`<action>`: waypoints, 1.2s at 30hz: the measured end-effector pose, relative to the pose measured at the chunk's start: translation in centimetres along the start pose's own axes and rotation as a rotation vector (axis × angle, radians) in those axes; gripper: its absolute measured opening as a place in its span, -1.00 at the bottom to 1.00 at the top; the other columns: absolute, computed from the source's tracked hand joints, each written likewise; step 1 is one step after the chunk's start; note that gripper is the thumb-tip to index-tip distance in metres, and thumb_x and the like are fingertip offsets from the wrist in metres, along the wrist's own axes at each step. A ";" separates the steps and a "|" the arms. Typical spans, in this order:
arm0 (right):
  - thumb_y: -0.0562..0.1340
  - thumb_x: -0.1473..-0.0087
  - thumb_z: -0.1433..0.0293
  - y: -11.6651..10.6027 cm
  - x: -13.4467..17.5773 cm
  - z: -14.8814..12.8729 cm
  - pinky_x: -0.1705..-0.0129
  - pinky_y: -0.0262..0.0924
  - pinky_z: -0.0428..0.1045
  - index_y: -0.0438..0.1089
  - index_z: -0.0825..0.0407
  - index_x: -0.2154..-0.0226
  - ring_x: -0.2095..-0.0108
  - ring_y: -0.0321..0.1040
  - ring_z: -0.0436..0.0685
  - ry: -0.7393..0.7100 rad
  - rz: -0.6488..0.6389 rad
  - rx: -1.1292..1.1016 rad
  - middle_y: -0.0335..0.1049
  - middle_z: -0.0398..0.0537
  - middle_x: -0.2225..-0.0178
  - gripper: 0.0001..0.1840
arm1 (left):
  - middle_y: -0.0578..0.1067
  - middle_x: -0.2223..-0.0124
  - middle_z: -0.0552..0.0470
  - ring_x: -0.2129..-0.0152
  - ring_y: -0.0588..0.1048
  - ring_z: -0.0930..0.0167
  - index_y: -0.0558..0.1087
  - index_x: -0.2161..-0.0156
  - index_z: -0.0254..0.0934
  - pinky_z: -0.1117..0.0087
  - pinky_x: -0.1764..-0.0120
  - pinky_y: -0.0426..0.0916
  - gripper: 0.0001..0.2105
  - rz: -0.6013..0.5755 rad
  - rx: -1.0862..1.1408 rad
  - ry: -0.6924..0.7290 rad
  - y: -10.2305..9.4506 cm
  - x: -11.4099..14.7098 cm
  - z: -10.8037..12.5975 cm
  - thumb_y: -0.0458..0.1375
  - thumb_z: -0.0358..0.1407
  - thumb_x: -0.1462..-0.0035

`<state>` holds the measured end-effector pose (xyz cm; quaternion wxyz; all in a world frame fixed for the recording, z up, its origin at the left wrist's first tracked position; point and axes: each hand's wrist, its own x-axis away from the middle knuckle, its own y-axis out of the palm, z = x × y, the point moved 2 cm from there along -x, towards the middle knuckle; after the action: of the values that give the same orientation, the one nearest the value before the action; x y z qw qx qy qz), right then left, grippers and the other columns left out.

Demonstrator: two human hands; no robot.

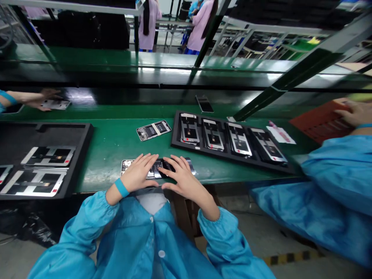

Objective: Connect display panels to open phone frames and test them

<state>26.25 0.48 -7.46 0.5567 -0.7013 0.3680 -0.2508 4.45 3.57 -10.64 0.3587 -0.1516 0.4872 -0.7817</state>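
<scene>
An opened smartphone (126, 165) lies along the front edge of the green table, circuit parts showing at its left end. My left hand (141, 170) rests over its left half, fingers stretched out and laid flat. On the right half, my right hand (183, 176) spreads its fingers across a dark, shiny panel (191, 166) that extends past the phone's right side. My hands hide the middle of the phone, so how panel and phone join there cannot be seen. Just behind lies another opened phone (154, 130) with a pale strip across its battery.
A black tray (186, 146) with stacked screen assemblies stands right, another black tray (81, 155) left. A phone (205, 104) lies farther back. A co-worker's hand (37, 99) touches a phone at left; another's hand (353, 114) holds an orange bin (319, 120). A post (261, 99) rises behind.
</scene>
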 end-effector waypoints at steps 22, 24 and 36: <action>0.36 -0.10 0.03 1.1 1.0 1.3 -0.37 -0.16 0.49 -0.27 -0.07 -0.47 -0.45 -0.27 0.52 0.149 0.087 0.029 -0.11 0.22 -0.43 0.13 | 0.40 -0.10 -0.17 -0.06 0.35 0.12 0.39 0.06 -0.25 0.03 -0.10 0.31 -0.69 -0.005 -0.040 -0.184 -4.2 4.2 -3.1 0.31 -0.16 -0.19; 0.40 -0.05 0.02 0.3 -0.2 2.5 -0.39 -0.21 0.46 -0.37 -0.10 -0.48 -0.45 -0.24 0.48 0.126 0.006 0.024 -0.05 0.18 -0.43 0.24 | 0.41 -0.03 -0.14 0.02 0.36 0.14 0.40 0.12 -0.25 0.08 -0.01 0.33 -0.73 -0.044 -0.036 -0.229 -4.3 3.5 -3.3 0.30 -0.17 -0.19; 0.07 -0.34 0.06 -5.9 6.9 7.8 -0.32 0.10 0.31 -0.21 0.01 -0.44 -0.25 0.21 0.33 0.513 0.668 -0.167 0.24 0.24 -0.21 -0.20 | 0.46 0.14 -0.04 0.21 0.36 0.21 0.37 0.17 -0.22 0.23 0.17 0.17 -0.82 -0.156 -0.015 -0.237 -4.5 3.2 -4.3 0.22 -0.18 -0.24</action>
<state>37.76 0.28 -4.19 0.4390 -0.5010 0.7206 -0.1922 -2.15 5.32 -9.09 0.3505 -0.2829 0.4341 -0.7802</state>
